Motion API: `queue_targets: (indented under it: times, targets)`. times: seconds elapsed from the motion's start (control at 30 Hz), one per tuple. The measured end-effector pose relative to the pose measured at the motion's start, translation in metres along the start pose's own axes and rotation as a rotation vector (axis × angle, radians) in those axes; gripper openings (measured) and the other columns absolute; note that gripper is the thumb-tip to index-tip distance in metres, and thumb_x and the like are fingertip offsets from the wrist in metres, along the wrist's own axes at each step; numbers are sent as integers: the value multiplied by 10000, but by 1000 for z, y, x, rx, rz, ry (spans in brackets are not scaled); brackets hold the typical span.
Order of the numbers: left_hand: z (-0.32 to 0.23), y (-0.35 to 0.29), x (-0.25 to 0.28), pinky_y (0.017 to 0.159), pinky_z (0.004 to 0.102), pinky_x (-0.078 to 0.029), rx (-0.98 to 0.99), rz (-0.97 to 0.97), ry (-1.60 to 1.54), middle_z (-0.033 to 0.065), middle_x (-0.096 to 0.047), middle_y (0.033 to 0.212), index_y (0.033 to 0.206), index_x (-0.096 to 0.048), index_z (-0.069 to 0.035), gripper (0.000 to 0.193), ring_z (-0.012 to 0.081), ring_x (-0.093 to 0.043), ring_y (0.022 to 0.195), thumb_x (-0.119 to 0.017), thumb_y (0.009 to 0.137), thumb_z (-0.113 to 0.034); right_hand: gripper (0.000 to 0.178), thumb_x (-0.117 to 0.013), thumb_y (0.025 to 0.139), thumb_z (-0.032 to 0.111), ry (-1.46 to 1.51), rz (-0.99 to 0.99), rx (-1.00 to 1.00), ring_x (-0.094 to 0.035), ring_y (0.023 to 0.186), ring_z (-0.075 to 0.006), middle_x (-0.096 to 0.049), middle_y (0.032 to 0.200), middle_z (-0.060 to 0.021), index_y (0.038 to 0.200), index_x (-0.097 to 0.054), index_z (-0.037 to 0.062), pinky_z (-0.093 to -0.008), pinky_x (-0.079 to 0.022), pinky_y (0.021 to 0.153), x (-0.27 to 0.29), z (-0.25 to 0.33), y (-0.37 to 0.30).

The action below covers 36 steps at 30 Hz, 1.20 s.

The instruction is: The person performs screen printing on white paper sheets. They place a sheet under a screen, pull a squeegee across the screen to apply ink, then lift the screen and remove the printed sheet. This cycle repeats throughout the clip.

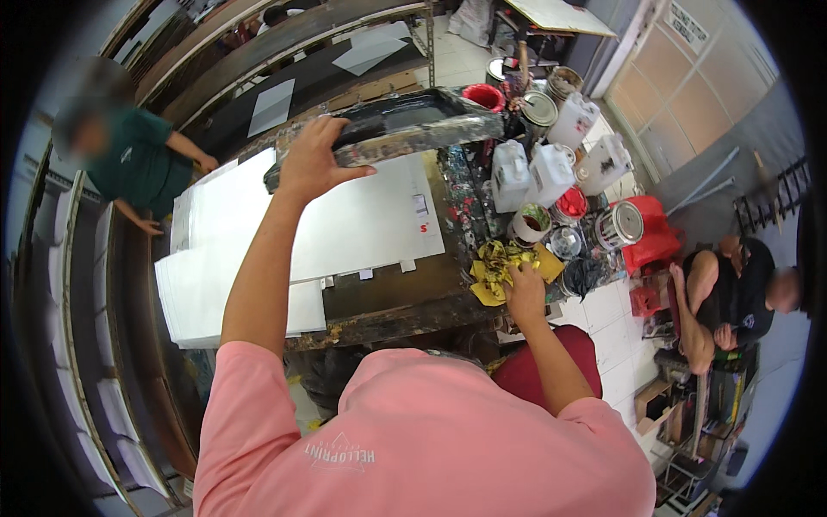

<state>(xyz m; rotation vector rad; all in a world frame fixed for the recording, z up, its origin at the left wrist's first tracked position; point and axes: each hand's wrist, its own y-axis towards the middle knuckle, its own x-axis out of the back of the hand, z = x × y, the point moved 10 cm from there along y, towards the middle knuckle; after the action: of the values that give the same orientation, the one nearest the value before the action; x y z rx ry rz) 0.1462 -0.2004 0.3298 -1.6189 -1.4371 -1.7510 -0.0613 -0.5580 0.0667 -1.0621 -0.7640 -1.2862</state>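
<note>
My left hand (317, 164) grips the near edge of a dark, ink-stained screen-printing frame (422, 138), its thumb stretched out along the side. The frame is tilted up above large white sheets (353, 215) lying on the table. To the right, my right hand (525, 295) has its fingers on a crumpled yellow rag (493, 263) at the table's right end; the fingertips are partly hidden in its folds. Beside the rag stands an open tub with green and dark ink (530, 222).
White jugs (551, 172), paint cans (618, 226) and a red bucket (484, 97) crowd the table's right end. A co-worker in green (138, 159) stands at the left end. Another person (732, 293) sits at far right. Racks (95, 327) line the left; a dark red seat (560, 370) is near me.
</note>
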Motion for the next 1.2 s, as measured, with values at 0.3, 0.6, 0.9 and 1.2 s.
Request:
queue_targets:
  times: [0.3,0.6,0.9,1.2]
  targets:
    - [6,-12,-8,985,475,-531,58,94,-78,119,-657,1156,1753,-94,-152,1465,354,-602,1066,-972,654,-563,374,-722,940,153,158,-457,535,-676,1144,-411,-714,1220,-185,1293,-691,31,-497,-544,970,177,228,29]
    - [12,5,-2,946,467,-562,-1,12,-171,125,-677,1097,1760,-60,-188,1445,349,-637,1037,-986,668,-386,221,-610,979,273,-224,-579,897,-593,885,-309,-636,929,-88,1059,-654,72,-466,-384,786,163,387,163]
    - [4,-117,-7,1006,401,-545,207,-163,-813,178,-643,1364,1402,-620,5,838,317,-666,1150,-909,808,-510,359,-739,937,449,-65,-595,832,-607,872,-285,-637,876,-67,959,-670,98,-449,-395,826,182,403,173]
    - [35,-252,-139,1244,487,-433,1384,-468,-2134,208,-532,1461,1560,-350,-2,1090,343,-553,1387,-519,935,-879,837,-808,869,369,-281,-37,675,-565,1110,-280,-606,1138,-111,1531,-506,-47,-470,-414,922,49,328,122]
